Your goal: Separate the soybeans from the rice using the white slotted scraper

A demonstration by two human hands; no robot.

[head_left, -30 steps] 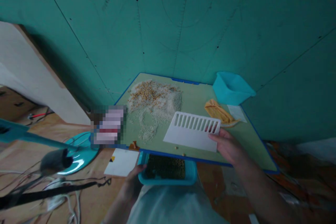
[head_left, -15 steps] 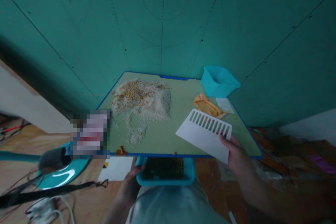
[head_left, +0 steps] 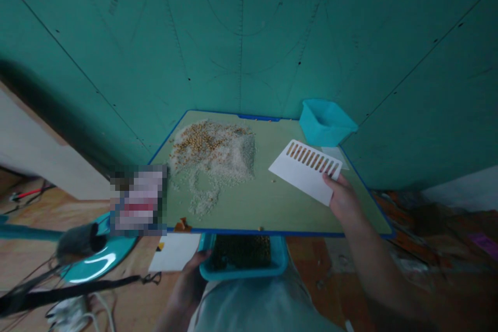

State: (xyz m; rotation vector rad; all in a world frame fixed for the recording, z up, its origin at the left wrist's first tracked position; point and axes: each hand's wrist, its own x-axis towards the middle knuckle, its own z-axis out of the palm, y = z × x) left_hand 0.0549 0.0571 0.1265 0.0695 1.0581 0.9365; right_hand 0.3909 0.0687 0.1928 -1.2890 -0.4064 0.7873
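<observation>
My right hand (head_left: 342, 197) is closed on the right end of a white slotted scraper (head_left: 303, 171), held above the right half of the low table (head_left: 249, 207). Orange shows through its slots; the crumpled orange cloth behind it is hidden otherwise. At my lap, my left hand (head_left: 192, 275) grips the left rim of a blue plastic basin (head_left: 245, 274), which holds a dark green mass with some yellowish grains. A pile of pale, rice-like grains (head_left: 239, 158) lies on the table's left half, with yellow beans (head_left: 198, 140) spread over its top.
A second blue basin (head_left: 324, 135) stands at the table's back right corner, beside a white sheet (head_left: 335, 154). A brown scrap (head_left: 182, 225) lies at the front left edge. Left of the table are a pixelated pink item (head_left: 138, 199), a black strap (head_left: 97, 282) and cables.
My right hand has moved the scraper away from me and slightly up in view, over the orange cloth. My left hand stays on the basin. The view has shifted slightly.
</observation>
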